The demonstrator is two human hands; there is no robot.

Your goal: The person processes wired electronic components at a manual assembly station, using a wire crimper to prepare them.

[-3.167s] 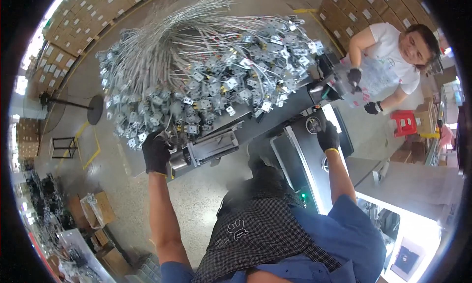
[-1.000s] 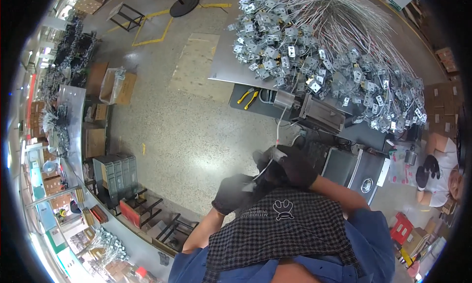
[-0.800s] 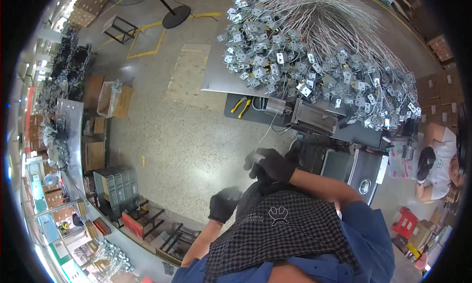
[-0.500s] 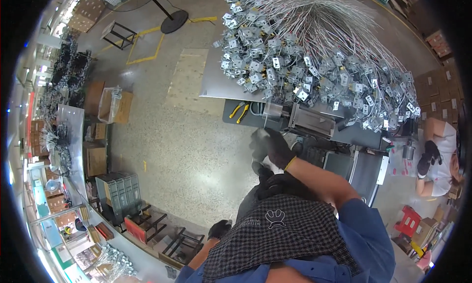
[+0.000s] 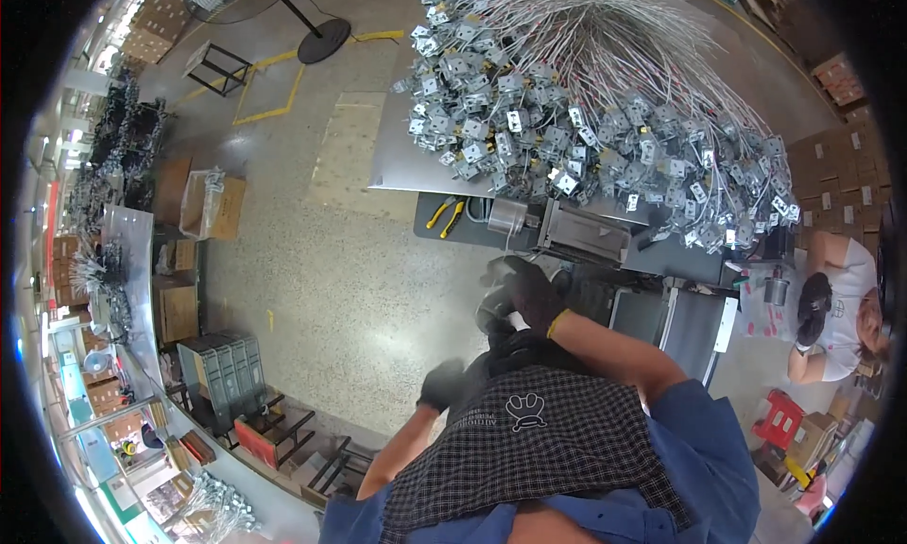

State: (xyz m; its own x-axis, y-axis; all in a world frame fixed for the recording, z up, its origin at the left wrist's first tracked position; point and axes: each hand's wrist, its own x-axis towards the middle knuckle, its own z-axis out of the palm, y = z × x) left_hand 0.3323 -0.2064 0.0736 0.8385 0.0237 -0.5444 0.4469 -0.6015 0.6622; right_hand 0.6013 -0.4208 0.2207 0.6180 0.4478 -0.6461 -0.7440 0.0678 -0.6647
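Observation:
My right hand [image 5: 525, 291], in a dark glove with a yellow cuff edge, hovers in front of the bench-mounted machine. Its fingers are loosely bent and apart, and I see nothing held in them. The machine has a metal cylinder [image 5: 507, 216] and a grey block [image 5: 588, 234]. My left hand [image 5: 444, 385], also gloved, is out at my left side near my apron [image 5: 515, 450]; motion smears its fingers. Yellow-handled pliers [image 5: 444, 215] lie on a dark mat left of the cylinder. Behind the machine spreads a large heap of metal parts [image 5: 567, 138] on wires.
A co-worker [image 5: 846, 303] with dark gloves sits at the right. Dark stepped trays or rollers [image 5: 642, 322] stand right of my arm. At left are a grey crate [image 5: 222, 374], a cardboard box [image 5: 227, 206] and a long bench [image 5: 132, 289]. A fan base [image 5: 324, 41] stands on the floor.
My left hand has moved up and slightly right, toward my lap. My right hand stays near the machine's front, shifting slightly. The whole view has shifted a little.

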